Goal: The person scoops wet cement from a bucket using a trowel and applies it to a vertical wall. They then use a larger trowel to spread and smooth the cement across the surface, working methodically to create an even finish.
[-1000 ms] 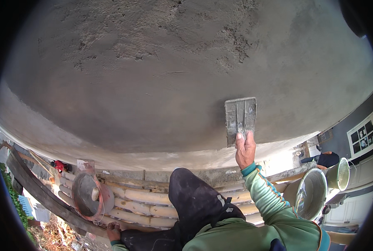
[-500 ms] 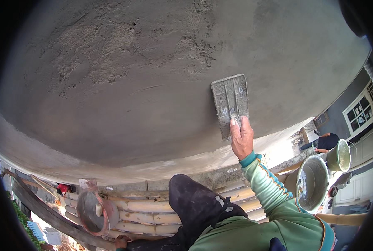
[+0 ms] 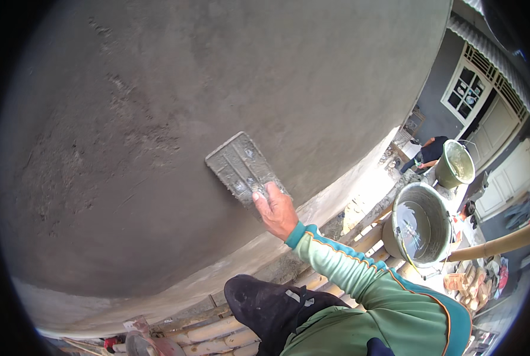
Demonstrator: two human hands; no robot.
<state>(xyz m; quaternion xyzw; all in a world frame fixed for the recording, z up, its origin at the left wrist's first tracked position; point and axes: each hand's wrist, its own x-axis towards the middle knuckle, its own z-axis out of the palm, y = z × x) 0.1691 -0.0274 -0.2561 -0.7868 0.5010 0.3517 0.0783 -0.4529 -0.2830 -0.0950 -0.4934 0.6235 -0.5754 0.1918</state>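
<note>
My right hand (image 3: 277, 210), in a green sleeve with teal cuff, grips a cement-coated rectangular float (image 3: 238, 163) by its handle. The float lies against the grey plastered wall (image 3: 336, 77), which fills most of the upper and left view. A rough, pitted patch of plaster (image 3: 128, 136) shows to the float's left, with smoother plaster around it. My dark-trousered knee (image 3: 247, 296) is bent below the hand. My left hand is out of view.
A large bucket with watery liquid (image 3: 389, 237) and a smaller one (image 3: 458, 166) stand right; a pinkish bucket (image 3: 164, 347) lower left. Bamboo slats (image 3: 217, 341) lie underneath, a bamboo pole (image 3: 502, 242) right. Two people (image 3: 431, 151) are below, near a house with a white-framed window (image 3: 464, 89).
The view has swung rightward, showing more of the house and buckets. My right hand and float appear farther left and more tilted. My left hand has dropped out of view.
</note>
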